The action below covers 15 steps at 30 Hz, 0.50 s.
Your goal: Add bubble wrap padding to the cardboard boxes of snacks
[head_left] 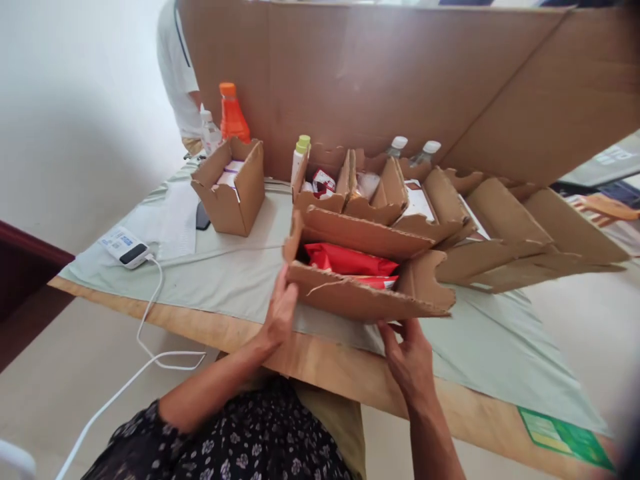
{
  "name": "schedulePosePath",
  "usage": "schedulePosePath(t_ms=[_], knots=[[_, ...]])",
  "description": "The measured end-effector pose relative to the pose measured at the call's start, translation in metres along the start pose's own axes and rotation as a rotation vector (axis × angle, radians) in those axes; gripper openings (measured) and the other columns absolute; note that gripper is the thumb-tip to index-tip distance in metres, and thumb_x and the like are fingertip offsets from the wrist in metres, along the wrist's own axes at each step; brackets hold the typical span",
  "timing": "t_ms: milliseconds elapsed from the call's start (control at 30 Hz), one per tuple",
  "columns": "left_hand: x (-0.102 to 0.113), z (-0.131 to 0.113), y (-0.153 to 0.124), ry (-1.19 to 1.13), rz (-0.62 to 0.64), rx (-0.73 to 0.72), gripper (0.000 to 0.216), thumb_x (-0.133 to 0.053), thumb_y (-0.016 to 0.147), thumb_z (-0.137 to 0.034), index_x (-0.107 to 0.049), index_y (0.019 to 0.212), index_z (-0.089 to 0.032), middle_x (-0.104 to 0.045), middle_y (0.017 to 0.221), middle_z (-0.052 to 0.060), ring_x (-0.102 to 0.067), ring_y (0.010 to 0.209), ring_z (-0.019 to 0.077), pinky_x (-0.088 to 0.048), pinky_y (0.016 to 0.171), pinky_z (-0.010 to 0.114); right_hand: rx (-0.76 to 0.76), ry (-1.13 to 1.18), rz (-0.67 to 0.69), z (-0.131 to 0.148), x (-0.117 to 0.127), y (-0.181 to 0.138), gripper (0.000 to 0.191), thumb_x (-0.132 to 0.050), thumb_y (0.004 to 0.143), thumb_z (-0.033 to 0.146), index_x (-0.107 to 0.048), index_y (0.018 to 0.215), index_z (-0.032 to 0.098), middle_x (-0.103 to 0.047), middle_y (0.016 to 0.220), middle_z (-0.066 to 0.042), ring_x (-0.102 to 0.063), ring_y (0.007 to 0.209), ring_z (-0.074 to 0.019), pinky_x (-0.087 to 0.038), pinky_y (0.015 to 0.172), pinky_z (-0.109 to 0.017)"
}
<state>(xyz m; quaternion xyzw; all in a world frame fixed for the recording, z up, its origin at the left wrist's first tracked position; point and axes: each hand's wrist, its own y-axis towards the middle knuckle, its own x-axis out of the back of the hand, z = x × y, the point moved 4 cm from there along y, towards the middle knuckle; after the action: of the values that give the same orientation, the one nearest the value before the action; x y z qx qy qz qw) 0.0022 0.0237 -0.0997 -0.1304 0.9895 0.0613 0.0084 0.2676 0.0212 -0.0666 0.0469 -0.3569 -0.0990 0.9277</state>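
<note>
A long open-topped cardboard box [365, 303] is at the front of the table, turned lengthwise across my view. Red packets [350, 259] lie inside it. My left hand [281, 310] grips the box at its left end, fingers along the corner. Under the front edge, towards the right, my right hand [409, 357] has its fingers curled against the box; part of them is hidden beneath it. Whether the box rests fully on the cloth is not visible. Just behind it stands a box with small red-and-white packets [324, 183].
More cardboard boxes [510, 210] stand in a row to the right. A separate box [245, 200] stands left, near an orange bottle [233, 117]. A white device [133, 252] trails a cable [145, 313] over the table edge. A tall cardboard panel [350, 73] closes the back; a person [180, 73] stands behind it.
</note>
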Motion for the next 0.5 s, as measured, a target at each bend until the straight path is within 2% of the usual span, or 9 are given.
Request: schedulePosePath(t_ms=[67, 133, 200, 267, 300, 367, 433, 500], knots=[[-0.013, -0.013, 0.023, 0.029, 0.068, 0.008, 0.064, -0.049, 0.101, -0.049, -0.040, 0.157, -0.018, -0.042, 0.166, 0.013, -0.037, 0.155, 0.0297, -0.027, 0.130, 0.049, -0.021, -0.071, -0.021, -0.007, 0.006, 0.017, 0.054, -0.052, 0.084, 0.059, -0.064, 0.117, 0.018, -0.078, 0.106, -0.016, -0.074, 0.080, -0.0277, -0.056, 0.064, -0.037], [-0.009, -0.022, 0.031, 0.102, 0.120, -0.004, 0.058, -0.051, 0.100, -0.046, -0.049, 0.151, -0.017, -0.051, 0.159, 0.015, -0.044, 0.150, 0.0305, -0.031, 0.128, 0.051, -0.072, -0.211, -0.001, -0.020, 0.010, 0.019, 0.064, -0.049, 0.081, 0.063, -0.068, 0.121, 0.017, -0.079, 0.105, -0.016, -0.075, 0.080, -0.0318, -0.057, 0.070, -0.045], [0.011, -0.025, 0.025, 0.204, 0.132, -0.020, 0.049, -0.052, 0.100, -0.042, -0.059, 0.142, -0.017, -0.060, 0.150, 0.015, -0.052, 0.143, 0.0312, -0.037, 0.124, 0.052, -0.137, -0.329, 0.043, -0.031, 0.011, 0.010, 0.068, -0.047, 0.079, 0.070, -0.075, 0.113, 0.018, -0.081, 0.094, -0.016, -0.075, 0.079, -0.0367, -0.058, 0.070, -0.049], [0.038, -0.023, 0.012, 0.296, 0.110, -0.028, 0.040, -0.055, 0.098, -0.036, -0.066, 0.132, -0.018, -0.066, 0.142, 0.015, -0.058, 0.136, 0.0307, -0.044, 0.118, 0.052, -0.136, -0.327, 0.111, -0.031, 0.002, -0.004, 0.064, -0.048, 0.079, 0.072, -0.079, 0.100, 0.021, -0.081, 0.086, -0.014, -0.076, 0.077, -0.0370, -0.059, 0.067, -0.048], [0.053, -0.021, 0.004, 0.332, 0.093, -0.038, 0.035, -0.057, 0.097, -0.033, -0.069, 0.127, -0.019, -0.068, 0.138, 0.014, -0.060, 0.133, 0.0300, -0.047, 0.115, 0.051, -0.093, -0.279, 0.157, -0.023, -0.006, -0.011, 0.059, -0.050, 0.081, 0.072, -0.080, 0.095, 0.022, -0.081, 0.085, -0.012, -0.077, 0.076, -0.0352, -0.060, 0.068, -0.046], [0.078, -0.017, -0.007, 0.391, 0.057, -0.078, 0.029, -0.059, 0.094, -0.027, -0.072, 0.120, -0.020, -0.071, 0.132, 0.013, -0.063, 0.127, 0.0291, -0.051, 0.112, 0.050, 0.066, -0.141, 0.274, 0.010, -0.032, -0.019, 0.048, -0.054, 0.086, 0.064, -0.080, 0.093, 0.025, -0.082, 0.090, -0.009, -0.078, 0.080, -0.0304, -0.062, 0.074, -0.040], [0.094, -0.012, -0.015, 0.433, 0.023, -0.145, 0.027, -0.061, 0.092, -0.021, -0.072, 0.116, -0.020, -0.074, 0.125, 0.013, -0.065, 0.124, 0.0291, -0.052, 0.110, 0.050, 0.259, -0.021, 0.412, 0.059, -0.066, -0.020, 0.036, -0.055, 0.093, 0.051, -0.080, 0.096, 0.026, -0.082, 0.096, -0.007, -0.078, 0.087, -0.0264, -0.062, 0.081, -0.036], [0.101, -0.008, -0.021, 0.454, -0.001, -0.210, 0.029, -0.061, 0.089, -0.017, -0.072, 0.115, -0.019, -0.075, 0.121, 0.013, -0.066, 0.122, 0.0293, -0.053, 0.108, 0.050, 0.414, 0.059, 0.550, 0.112, -0.105, -0.012, 0.030, -0.053, 0.097, 0.039, -0.080, 0.101, 0.026, -0.082, 0.101, -0.006, -0.077, 0.092, -0.0236, -0.061, 0.085, -0.034]])
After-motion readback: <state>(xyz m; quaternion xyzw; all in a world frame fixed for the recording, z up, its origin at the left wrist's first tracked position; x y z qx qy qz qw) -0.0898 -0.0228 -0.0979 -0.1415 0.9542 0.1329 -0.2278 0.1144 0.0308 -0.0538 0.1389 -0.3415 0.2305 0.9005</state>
